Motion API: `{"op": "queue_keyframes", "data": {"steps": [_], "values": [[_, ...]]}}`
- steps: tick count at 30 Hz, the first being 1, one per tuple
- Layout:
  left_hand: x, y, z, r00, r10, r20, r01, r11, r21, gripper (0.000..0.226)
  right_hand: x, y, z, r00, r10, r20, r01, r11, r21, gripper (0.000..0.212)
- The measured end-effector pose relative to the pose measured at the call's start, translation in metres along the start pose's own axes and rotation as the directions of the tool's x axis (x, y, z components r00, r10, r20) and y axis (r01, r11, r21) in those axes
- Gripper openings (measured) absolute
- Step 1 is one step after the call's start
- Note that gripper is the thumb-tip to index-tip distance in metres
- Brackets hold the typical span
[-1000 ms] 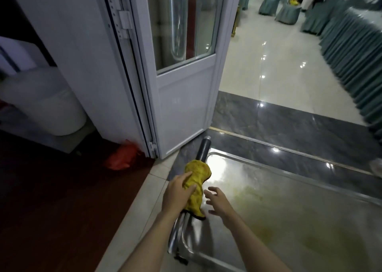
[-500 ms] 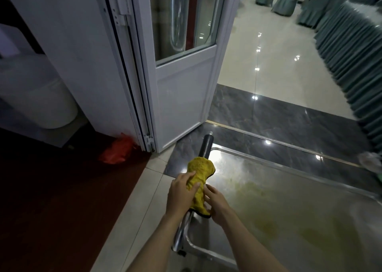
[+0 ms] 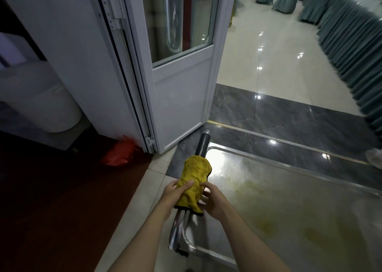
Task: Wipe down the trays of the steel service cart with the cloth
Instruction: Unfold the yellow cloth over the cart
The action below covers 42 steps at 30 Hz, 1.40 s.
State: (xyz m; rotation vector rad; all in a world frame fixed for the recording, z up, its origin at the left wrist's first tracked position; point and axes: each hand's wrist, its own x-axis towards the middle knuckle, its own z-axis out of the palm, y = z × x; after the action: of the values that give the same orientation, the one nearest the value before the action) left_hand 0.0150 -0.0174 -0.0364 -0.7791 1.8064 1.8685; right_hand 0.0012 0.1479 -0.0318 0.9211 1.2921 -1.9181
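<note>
A yellow cloth [image 3: 194, 178] is draped over the cart's push handle [image 3: 201, 145], a steel bar with a dark grip at its far end. My left hand [image 3: 172, 195] grips the cloth from the left side. My right hand [image 3: 213, 201] holds the cloth from the right, fingers curled on its lower edge. The cart's top steel tray [image 3: 289, 209] spreads to the right of the handle, shiny, with yellowish smears on its surface.
A white glazed door [image 3: 182, 85] stands open just beyond the handle. A red bag [image 3: 121, 153] lies on the floor by the door hinge. A white bin [image 3: 47, 104] sits at left. Draped chairs [image 3: 351, 44] line the hall at right.
My right hand has moved in from open beside the handle and closed on the cloth. The view has shifted slightly; the cloth stays on the handle.
</note>
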Motion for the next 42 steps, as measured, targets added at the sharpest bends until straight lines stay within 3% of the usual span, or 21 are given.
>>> {"op": "queue_keyframes", "data": {"steps": [3, 9, 12, 16, 20, 23, 28, 31, 34, 36, 39, 42], "values": [[-0.001, 0.005, 0.000, 0.997, 0.047, -0.059, -0.052, 0.995, -0.087, 0.061, -0.001, -0.004, 0.009, 1.000, 0.017, -0.009, -0.016, 0.998, 0.058, 0.026], [-0.008, 0.021, -0.008, 0.988, 0.065, -0.138, -0.102, 0.955, -0.280, 0.041, 0.001, 0.000, 0.010, 0.985, -0.156, -0.073, 0.167, 0.966, 0.199, 0.038], [-0.012, 0.035, -0.013, 0.984, 0.115, -0.133, -0.146, 0.955, -0.260, 0.042, -0.009, -0.008, -0.002, 0.986, -0.160, 0.048, 0.144, 0.958, 0.249, 0.041], [-0.016, 0.054, -0.021, 0.997, 0.074, -0.005, -0.073, 0.958, -0.277, 0.056, -0.024, -0.025, -0.013, 0.978, -0.121, 0.168, 0.096, 0.984, 0.153, 0.040], [-0.028, 0.065, -0.028, 0.980, 0.001, 0.197, 0.032, 0.986, -0.165, 0.044, -0.035, -0.035, -0.016, 0.947, -0.276, 0.167, 0.275, 0.961, 0.032, 0.038], [-0.035, 0.068, -0.029, 0.980, 0.010, 0.200, 0.022, 0.988, -0.155, 0.045, -0.045, -0.038, -0.016, 0.922, -0.363, 0.138, 0.373, 0.926, -0.059, 0.035], [-0.039, 0.073, -0.025, 0.979, 0.109, 0.172, -0.075, 0.979, -0.192, 0.060, -0.066, -0.047, -0.018, 0.817, -0.564, 0.117, 0.575, 0.784, -0.233, 0.027], [-0.045, 0.080, -0.015, 0.982, 0.137, 0.130, -0.109, 0.974, -0.201, 0.051, -0.080, -0.057, -0.018, 0.756, -0.642, 0.127, 0.652, 0.721, -0.233, 0.033], [-0.049, 0.094, -0.001, 0.973, 0.231, -0.008, -0.229, 0.956, -0.185, 0.035, -0.094, -0.067, -0.017, 0.719, -0.674, 0.169, 0.694, 0.687, -0.215, 0.042], [-0.052, 0.108, 0.008, 0.940, 0.318, -0.123, -0.336, 0.927, -0.168, 0.027, -0.101, -0.071, -0.018, 0.689, -0.704, 0.174, 0.724, 0.656, -0.211, 0.038], [-0.057, 0.134, 0.014, 0.832, 0.468, -0.298, -0.503, 0.863, -0.049, 0.018, -0.104, -0.070, -0.028, 0.661, -0.739, 0.132, 0.748, 0.634, -0.197, 0.026], [-0.061, 0.151, 0.020, 0.778, 0.600, -0.186, -0.602, 0.797, 0.049, 0.015, -0.105, -0.065, -0.044, 0.681, -0.715, 0.160, 0.732, 0.652, -0.199, 0.026]]}}
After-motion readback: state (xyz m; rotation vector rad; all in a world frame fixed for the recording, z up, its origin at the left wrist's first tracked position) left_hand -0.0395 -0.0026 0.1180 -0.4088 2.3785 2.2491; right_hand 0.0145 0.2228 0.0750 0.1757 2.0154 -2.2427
